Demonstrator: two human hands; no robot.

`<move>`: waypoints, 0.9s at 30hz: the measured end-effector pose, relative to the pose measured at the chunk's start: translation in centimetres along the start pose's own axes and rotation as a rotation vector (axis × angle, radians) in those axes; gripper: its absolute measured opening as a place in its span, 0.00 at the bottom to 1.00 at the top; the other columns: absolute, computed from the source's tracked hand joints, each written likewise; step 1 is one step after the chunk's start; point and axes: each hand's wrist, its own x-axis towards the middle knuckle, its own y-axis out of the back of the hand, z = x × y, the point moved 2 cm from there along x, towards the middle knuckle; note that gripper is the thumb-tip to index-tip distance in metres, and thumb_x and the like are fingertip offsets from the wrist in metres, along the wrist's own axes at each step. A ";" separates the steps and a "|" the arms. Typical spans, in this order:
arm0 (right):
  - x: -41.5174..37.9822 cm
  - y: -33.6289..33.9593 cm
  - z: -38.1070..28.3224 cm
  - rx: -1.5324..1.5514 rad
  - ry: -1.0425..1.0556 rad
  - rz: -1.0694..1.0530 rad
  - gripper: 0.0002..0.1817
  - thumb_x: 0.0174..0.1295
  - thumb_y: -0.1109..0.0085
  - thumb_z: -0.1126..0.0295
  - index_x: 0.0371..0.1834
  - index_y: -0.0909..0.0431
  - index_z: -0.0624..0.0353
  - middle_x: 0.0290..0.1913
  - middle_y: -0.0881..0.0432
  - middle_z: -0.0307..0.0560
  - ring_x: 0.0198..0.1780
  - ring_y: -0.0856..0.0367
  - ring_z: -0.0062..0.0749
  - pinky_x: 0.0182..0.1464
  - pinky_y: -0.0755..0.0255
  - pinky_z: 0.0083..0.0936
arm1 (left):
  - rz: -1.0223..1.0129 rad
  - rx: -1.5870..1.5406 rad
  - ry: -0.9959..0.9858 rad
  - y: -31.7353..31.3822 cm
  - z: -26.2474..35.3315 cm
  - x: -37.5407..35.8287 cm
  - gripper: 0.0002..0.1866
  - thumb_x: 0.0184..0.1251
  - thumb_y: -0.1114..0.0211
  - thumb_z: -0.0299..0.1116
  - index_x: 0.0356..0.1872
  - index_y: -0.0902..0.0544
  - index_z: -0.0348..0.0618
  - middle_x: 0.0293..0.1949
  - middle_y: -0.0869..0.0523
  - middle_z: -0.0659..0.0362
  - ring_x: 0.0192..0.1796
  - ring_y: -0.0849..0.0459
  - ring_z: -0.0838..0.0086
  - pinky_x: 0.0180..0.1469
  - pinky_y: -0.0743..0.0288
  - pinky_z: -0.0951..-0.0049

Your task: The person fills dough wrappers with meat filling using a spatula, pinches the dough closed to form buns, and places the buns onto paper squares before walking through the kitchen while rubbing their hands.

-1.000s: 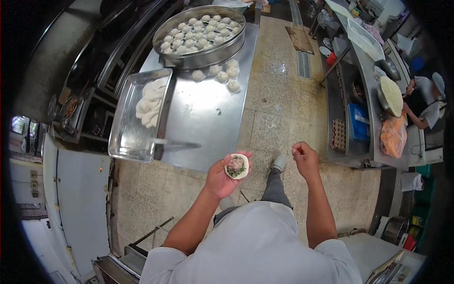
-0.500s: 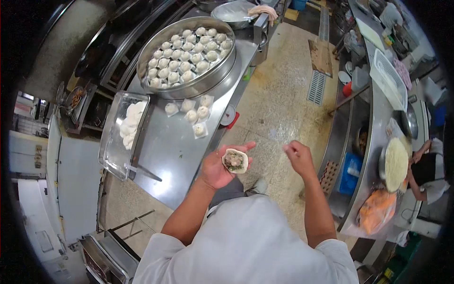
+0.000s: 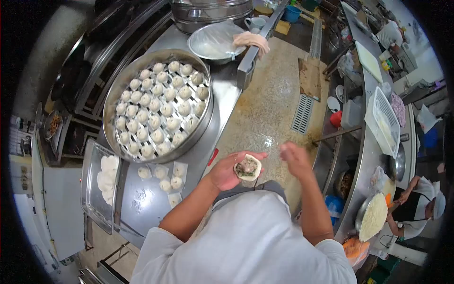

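Note:
On the upturned palm of my left hand [image 3: 226, 171] rests a round dough wrapper [image 3: 256, 176], cupped by the fingers. A mound of meat filling with green bits [image 3: 246, 166] lies in its middle, and the wrapper's edge stands unsealed around it. My right hand [image 3: 296, 160] hovers to the right, apart from the wrapper; its fingers are smeared by motion. To the left, a big round steamer tray [image 3: 206, 110] holds many pleated buns [image 3: 166, 110] on paper squares. Several more buns [image 3: 165, 185] sit on papers on the steel counter [image 3: 137, 201].
Flat dough wrappers [image 3: 108, 177] lie in a clear plastic box [image 3: 90, 189] at left. Behind the steamer stands a plastic-lined bowl [image 3: 213, 40] beside a pink cloth [image 3: 250, 41]. Across the aisle, a co-worker [image 3: 421, 203] works near a bowl of pale shreds [image 3: 373, 217].
My view has shifted, so the steamer and counter appear further left and the opposite counter lower. Both hands stay apart, with the filled wrapper still on my left palm. The right hand is now blurred.

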 end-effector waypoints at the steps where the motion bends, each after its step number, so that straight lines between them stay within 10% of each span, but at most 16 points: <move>1: 1.1 2.1 -0.8 -0.087 -0.010 0.009 0.06 0.61 0.42 0.73 0.31 0.21 0.65 0.26 0.23 0.37 0.30 0.26 0.20 0.32 0.31 0.20 | 0.041 0.009 -0.020 -0.1 1.3 1.2 0.26 0.71 0.45 0.47 0.55 0.24 0.31 0.65 0.30 0.46 0.53 0.18 0.62 0.56 0.25 0.63; 5: 8.3 8.6 -0.1 0.432 0.125 -0.209 0.11 0.66 0.47 0.69 0.28 0.23 0.64 0.27 0.24 0.39 0.33 0.23 0.23 0.38 0.29 0.21 | 0.109 0.037 -0.103 1.8 5.3 5.1 0.29 0.70 0.45 0.50 0.58 0.26 0.32 0.69 0.37 0.43 0.55 0.20 0.61 0.60 0.27 0.62; 8: 17.6 9.2 6.7 0.139 -0.072 -0.075 0.13 0.65 0.44 0.63 0.30 0.22 0.62 0.28 0.22 0.41 0.31 0.22 0.27 0.38 0.28 0.23 | 0.151 0.008 -0.188 3.3 7.4 7.9 0.28 0.70 0.46 0.49 0.58 0.26 0.32 0.69 0.37 0.43 0.55 0.20 0.61 0.60 0.27 0.62; 11: 26.3 10.3 7.9 -0.657 0.410 -0.084 0.10 0.62 0.42 0.67 0.40 0.20 0.62 0.41 0.17 0.44 0.37 0.22 0.30 0.42 0.26 0.29 | 0.261 0.006 -0.272 4.0 8.9 11.1 0.28 0.70 0.46 0.49 0.58 0.26 0.32 0.69 0.38 0.43 0.55 0.20 0.60 0.60 0.27 0.61; 13: 31.5 9.6 6.2 -0.486 -0.072 -0.094 0.17 0.61 0.41 0.70 0.53 0.23 0.61 0.48 0.19 0.43 0.44 0.22 0.34 0.50 0.27 0.31 | 0.293 -0.034 -0.304 4.8 9.1 13.5 0.27 0.70 0.46 0.48 0.58 0.26 0.32 0.70 0.38 0.45 0.55 0.20 0.59 0.60 0.27 0.61; 16: 40.3 7.1 7.0 0.295 0.014 0.223 0.19 0.62 0.42 0.69 0.57 0.26 0.62 0.43 0.18 0.40 0.43 0.21 0.33 0.49 0.28 0.29 | 0.315 -0.018 -0.408 4.6 11.1 19.1 0.25 0.71 0.46 0.44 0.57 0.26 0.30 0.59 0.24 0.51 0.53 0.19 0.59 0.58 0.26 0.61; 22: 47.7 6.6 8.9 0.386 -0.116 -0.380 0.15 0.64 0.44 0.66 0.51 0.22 0.62 0.35 0.18 0.36 0.36 0.23 0.24 0.41 0.30 0.22 | 0.491 -0.050 -0.478 6.1 13.6 30.0 0.27 0.71 0.45 0.46 0.57 0.26 0.31 0.59 0.25 0.49 0.54 0.19 0.60 0.60 0.28 0.62; 27: 48.5 8.1 9.0 0.214 -0.030 -0.344 0.09 0.64 0.43 0.67 0.37 0.19 0.62 0.27 0.20 0.35 0.31 0.26 0.20 0.34 0.32 0.22 | 0.550 -0.032 -0.540 6.6 15.0 35.2 0.26 0.72 0.46 0.47 0.56 0.26 0.30 0.48 0.18 0.47 0.51 0.18 0.60 0.59 0.27 0.64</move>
